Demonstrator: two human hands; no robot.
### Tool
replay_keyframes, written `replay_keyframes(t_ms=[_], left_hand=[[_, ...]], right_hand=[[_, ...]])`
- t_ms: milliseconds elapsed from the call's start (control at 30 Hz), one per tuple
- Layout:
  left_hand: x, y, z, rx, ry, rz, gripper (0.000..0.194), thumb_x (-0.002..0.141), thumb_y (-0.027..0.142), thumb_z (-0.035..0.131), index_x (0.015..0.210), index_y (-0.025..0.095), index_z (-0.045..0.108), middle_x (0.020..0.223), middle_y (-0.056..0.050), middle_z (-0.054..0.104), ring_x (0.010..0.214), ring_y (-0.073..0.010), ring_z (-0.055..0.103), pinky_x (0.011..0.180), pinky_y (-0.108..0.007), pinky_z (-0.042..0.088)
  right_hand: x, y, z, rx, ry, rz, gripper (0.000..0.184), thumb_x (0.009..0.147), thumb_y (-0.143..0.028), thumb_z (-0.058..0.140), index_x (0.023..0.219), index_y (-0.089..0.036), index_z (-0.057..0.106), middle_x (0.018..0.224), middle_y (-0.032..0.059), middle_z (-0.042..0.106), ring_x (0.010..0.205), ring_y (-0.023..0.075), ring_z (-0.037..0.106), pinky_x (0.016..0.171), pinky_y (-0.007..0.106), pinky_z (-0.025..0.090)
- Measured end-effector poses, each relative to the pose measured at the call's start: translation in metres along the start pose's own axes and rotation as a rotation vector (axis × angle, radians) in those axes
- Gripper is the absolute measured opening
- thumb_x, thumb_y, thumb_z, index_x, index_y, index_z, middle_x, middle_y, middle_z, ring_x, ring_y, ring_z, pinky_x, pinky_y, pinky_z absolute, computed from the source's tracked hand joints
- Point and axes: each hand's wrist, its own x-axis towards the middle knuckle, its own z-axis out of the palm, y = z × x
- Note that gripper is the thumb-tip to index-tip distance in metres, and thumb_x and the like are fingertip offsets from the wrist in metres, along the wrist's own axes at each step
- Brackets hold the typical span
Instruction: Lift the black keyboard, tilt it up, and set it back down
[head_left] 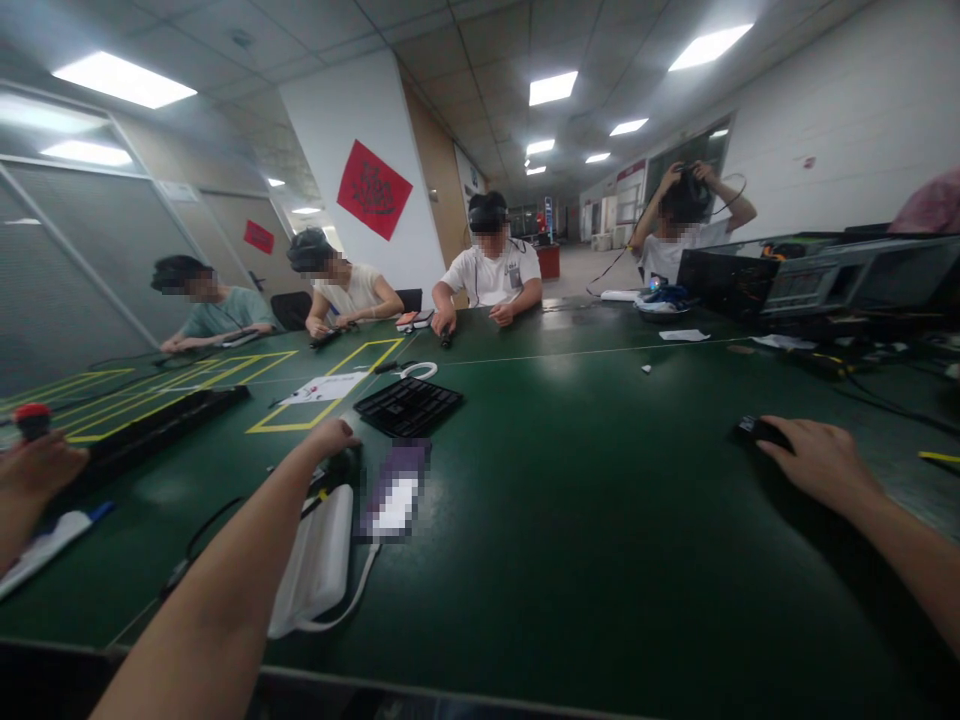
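1. an office, by the look of it, with a corner used as a tech workroom.
2. overhead, a tiled ceiling [420,45] carries bright rectangular light panels [124,80].
3. on the left stand a glazed partition [82,240] and a door [229,215]; a red paper sign [374,190] hangs on a white pillar [322,120].
4. several people [495,275] share one long green desk [570,540], marked out with yellow tape [285,430]; some wear dark headsets [488,212].
5. to the right, apparent computer cases [825,285] sit among cables.

Bare left hand [334,440], bare right hand [821,460], and both bare forearms [214,590] kinda taper down to slim wrists [866,495].
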Motion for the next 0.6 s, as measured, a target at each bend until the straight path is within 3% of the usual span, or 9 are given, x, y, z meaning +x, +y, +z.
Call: replay_keyframes(t_ms=[233,367,467,600], left_hand=[[-0.002,0.004,0.003,-0.063,-0.017,-0.043,0.014,0.053,0.007,0.06,0.045,0.016,0.053,0.045,-0.005,0.054,0.071,-0.029,0.064,0.065,-0.033,0.051],[-0.001,0.011,0.003,-0.218,0.026,-0.093,0.005,0.063,0.009,0.058,0.062,0.012,0.061,0.051,-0.004,0.057,0.061,-0.0216,0.064,0.056,-0.028,0.053],[0.001,0.024,0.002,-0.344,0.086,-0.101,0.008,0.069,0.009,0.057,0.075,0.009,0.063,0.06,-0.004,0.06,0.061,-0.0154,0.063,0.055,-0.022,0.052],[0.005,0.046,0.005,-0.434,0.112,-0.086,0.01,0.072,0.01,0.059,0.079,0.005,0.063,0.06,-0.003,0.06,0.059,-0.0123,0.059,0.056,-0.021,0.05]], right_hand=[[0.002,0.003,0.004,-0.004,0.036,-0.019,0.049,0.083,-0.034,0.033,0.117,-0.006,0.055,0.118,0.021,0.061,0.112,0.032,0.054,0.098,0.046,0.036],[0.002,0.0,0.001,-0.023,-0.01,-0.007,0.052,0.084,-0.033,0.032,0.121,-0.004,0.054,0.121,0.0213,0.059,0.114,0.0319,0.052,0.1,0.045,0.034],[0.001,-0.002,0.0,-0.021,-0.024,0.003,0.055,0.084,-0.033,0.031,0.124,-0.003,0.052,0.124,0.0201,0.057,0.118,0.0312,0.05,0.103,0.043,0.031],[0.0,0.0,0.002,-0.006,0.028,-0.015,0.053,0.082,-0.034,0.033,0.119,-0.004,0.055,0.119,0.0211,0.06,0.113,0.0315,0.053,0.099,0.044,0.035]])
